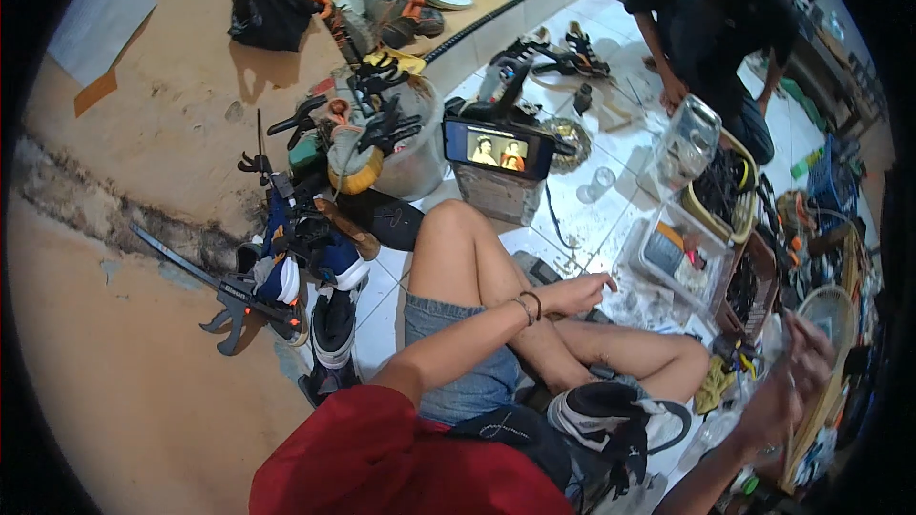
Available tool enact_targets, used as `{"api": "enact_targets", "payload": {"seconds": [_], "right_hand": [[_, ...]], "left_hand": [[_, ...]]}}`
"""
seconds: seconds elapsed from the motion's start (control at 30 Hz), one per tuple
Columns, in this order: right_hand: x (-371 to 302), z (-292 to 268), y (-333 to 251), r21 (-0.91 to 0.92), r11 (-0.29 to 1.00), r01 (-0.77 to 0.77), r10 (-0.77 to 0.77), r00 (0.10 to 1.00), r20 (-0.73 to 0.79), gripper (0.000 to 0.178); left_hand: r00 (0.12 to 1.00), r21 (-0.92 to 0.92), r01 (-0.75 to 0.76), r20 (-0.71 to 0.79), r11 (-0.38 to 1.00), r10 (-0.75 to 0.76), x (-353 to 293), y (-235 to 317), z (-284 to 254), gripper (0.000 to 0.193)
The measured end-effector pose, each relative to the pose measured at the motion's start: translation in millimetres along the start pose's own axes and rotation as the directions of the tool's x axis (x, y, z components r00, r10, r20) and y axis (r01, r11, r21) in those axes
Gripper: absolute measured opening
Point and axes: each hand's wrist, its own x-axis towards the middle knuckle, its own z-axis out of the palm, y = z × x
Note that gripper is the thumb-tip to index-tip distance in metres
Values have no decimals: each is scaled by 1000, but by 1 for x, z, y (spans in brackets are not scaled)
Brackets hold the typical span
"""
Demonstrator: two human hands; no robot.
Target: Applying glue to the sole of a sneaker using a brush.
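My left hand [579,295], with dark bracelets at the wrist, reaches over my crossed shins. Its fingers are curled together, and whatever they may hold is too small to make out. On the far right is my right hand [800,370], raised beside a pale round-rimmed tray [828,310]. Motion smears its fingers, so its grip is unclear; a thin pale strip shows below it. In my lap rests a black and white shoe [593,412], touched by neither hand. A clear plastic box [711,303] with small things inside stands on the tiles beyond my left hand.
A phone [498,149] playing a video leans on a grey block [496,193]. Shoes [334,329] and clamps line the wall at left, near a bucket [420,148] topped with clamps. A person [716,29] crouches at the back right near a basket [739,200].
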Motion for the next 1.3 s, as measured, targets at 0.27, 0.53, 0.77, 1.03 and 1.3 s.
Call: {"api": "enact_targets", "payload": {"seconds": [0.27, 0.53, 0.77, 1.03, 1.3], "right_hand": [[-10, -15, -170, 776, 631, 4, -8, 1000, 1, 27], [9, -5, -182, 898, 424, -116, -18, 991, 136, 24], [-8, -9, -186, 921, 380, -81, 76, 996, 56, 27], [7, 5, -97, 848, 513, 136, -225, 974, -20, 31], [-16, 90, 24, -340, 940, 40, 158, 831, 534, 17]], "left_hand": [[998, 55, -60, 1, 997, 60, 10, 17, 4, 34], [995, 65, -97, 4, 993, 97, -7, 17, 6, 32], [999, 3, -33, 41, 999, 33, -14, 52, -5, 27], [501, -189, -850, -579, 492, 643, -55, 259, -216, 28], [662, 289, 244, -747, 926, 59, 120, 75, -570, 30]]}}
